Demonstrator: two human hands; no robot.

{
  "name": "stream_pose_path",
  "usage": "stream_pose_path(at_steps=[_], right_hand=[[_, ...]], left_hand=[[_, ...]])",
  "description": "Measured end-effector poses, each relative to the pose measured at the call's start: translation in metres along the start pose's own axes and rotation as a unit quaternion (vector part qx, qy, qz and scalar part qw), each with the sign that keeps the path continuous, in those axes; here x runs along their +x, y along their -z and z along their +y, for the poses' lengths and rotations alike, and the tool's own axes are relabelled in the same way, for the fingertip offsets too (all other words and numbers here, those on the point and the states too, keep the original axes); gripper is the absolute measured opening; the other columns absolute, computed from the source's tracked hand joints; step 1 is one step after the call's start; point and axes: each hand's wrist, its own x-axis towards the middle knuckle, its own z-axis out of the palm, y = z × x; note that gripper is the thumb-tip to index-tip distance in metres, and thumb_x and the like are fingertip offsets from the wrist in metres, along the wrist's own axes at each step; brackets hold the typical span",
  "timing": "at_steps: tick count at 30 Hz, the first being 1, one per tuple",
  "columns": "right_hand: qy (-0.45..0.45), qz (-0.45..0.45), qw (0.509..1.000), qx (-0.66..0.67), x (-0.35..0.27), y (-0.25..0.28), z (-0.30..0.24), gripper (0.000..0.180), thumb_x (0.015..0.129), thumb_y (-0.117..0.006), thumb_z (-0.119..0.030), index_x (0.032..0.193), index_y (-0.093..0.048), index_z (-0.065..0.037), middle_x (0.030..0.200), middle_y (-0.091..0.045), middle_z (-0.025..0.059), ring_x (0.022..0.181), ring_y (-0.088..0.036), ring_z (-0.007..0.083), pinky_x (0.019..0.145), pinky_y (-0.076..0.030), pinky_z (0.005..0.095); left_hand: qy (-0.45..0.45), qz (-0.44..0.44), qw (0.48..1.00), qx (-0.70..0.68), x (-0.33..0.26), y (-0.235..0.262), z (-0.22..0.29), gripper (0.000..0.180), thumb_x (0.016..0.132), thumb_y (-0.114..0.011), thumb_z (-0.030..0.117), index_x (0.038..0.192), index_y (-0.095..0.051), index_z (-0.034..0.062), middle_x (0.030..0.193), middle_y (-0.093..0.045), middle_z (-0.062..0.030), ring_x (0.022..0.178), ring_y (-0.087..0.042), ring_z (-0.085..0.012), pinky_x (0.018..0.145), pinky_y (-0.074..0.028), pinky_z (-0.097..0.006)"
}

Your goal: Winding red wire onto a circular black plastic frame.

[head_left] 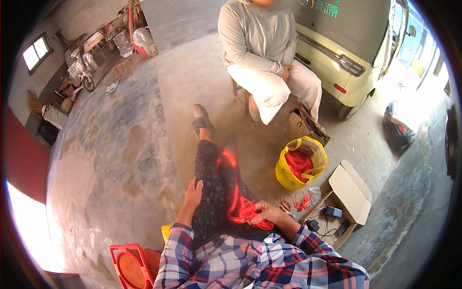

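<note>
My right hand (267, 215) is closed round a bundle of bright red cord (247, 210) above my lap. A thicker, glaring red length (236, 192) loops from the bundle over my dark patterned trousers toward the knee; its detail is washed out. Lying against the side of my other leg, my left hand (193, 193) has its fingers extended and holds nothing. To the right, a yellow bag (288, 179) stands on the floor with a heap of red cord (299, 163) inside. A small red cord bunch (302, 204) lies beside scissors (286, 206) near my right hand.
An open cardboard box (350, 185) with chargers and cables sits at the right. Across from me a person (260, 43) sits on a stool, a brown handbag (301, 126) by their feet. Behind stands a pale vehicle (346, 58). A red plastic frame (126, 265) is at lower left.
</note>
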Motion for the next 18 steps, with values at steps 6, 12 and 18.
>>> stream_pose_path(at_steps=[6,12,18], right_hand=[[0.002,0.003,1.0,0.0,0.0,0.0,0.0,0.033,0.072,-0.074,-0.003,0.104,-0.067,0.003,0.095,-0.07,0.0101,0.08,-0.064,0.0135,0.077,-0.049,0.0244],[0.003,-0.001,1.0,-0.01,-0.001,-0.001,-0.004,0.033,0.071,-0.075,-0.005,0.102,-0.068,0.002,0.093,-0.07,0.0089,0.079,-0.064,0.0131,0.077,-0.049,0.0241],[-0.013,0.023,0.999,-0.026,-0.004,0.002,-0.001,0.033,0.07,-0.076,-0.006,0.101,-0.068,0.002,0.089,-0.069,0.0062,0.078,-0.063,0.0132,0.077,-0.048,0.0247]], left_hand=[[0.006,-0.003,1.0,0.011,0.001,-0.001,0.0,0.062,0.094,-0.042,0.048,0.136,-0.041,0.0032,0.134,-0.046,-0.025,0.125,-0.044,-0.0394,0.105,-0.034,-0.043],[-0.003,0.008,1.0,0.009,-0.004,0.0,0.004,0.064,0.093,-0.042,0.049,0.136,-0.04,0.0018,0.132,-0.048,-0.0265,0.124,-0.045,-0.0402,0.104,-0.035,-0.042],[-0.118,0.149,0.959,0.21,-0.016,0.007,0.051,0.066,0.085,-0.06,0.031,0.138,-0.034,0.0002,0.144,-0.031,-0.0254,0.133,-0.031,-0.0404,0.108,-0.029,-0.046]])
